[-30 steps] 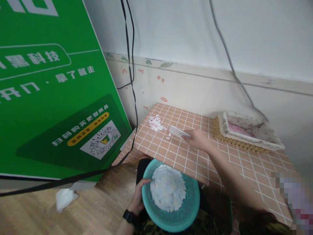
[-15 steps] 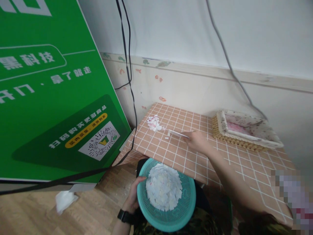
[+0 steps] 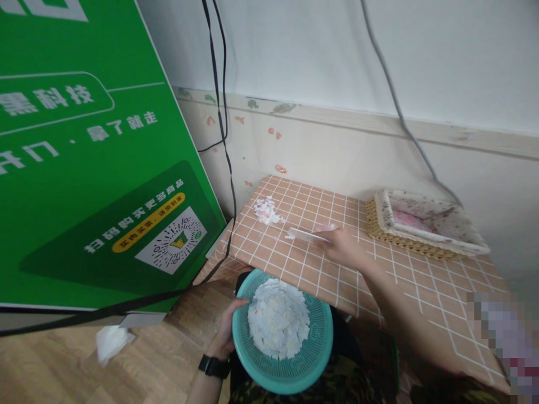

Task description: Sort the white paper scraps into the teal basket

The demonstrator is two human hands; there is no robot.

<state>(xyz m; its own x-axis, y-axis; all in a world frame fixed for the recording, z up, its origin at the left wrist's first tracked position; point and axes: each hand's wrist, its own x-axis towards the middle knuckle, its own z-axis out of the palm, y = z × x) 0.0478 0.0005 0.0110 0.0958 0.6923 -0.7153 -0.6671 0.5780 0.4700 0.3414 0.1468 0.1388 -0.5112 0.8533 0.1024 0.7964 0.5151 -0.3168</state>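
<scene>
On my lap sits a round green plastic colander, heaped with small torn paper scraps. My left hand, a black watch on its wrist, grips the colander's left rim. Over the table, my right hand is closed on a thin, flat white strip, its far end at a few white scraps on the tabletop. I cannot make out exactly what the strip is. Farther left lies a small pile of white and pinkish paper scraps, apart from the strip.
The table wears a brown cloth with a white grid. A lined wicker basket stands against the wall on the right. A green printed panel rises on the left, with black cables hanging beside it. A white bag lies on the wooden floor.
My right hand has shifted slightly down and right with the white strip, which has turned a little. The colander and my left hand sit slightly farther left in view.
</scene>
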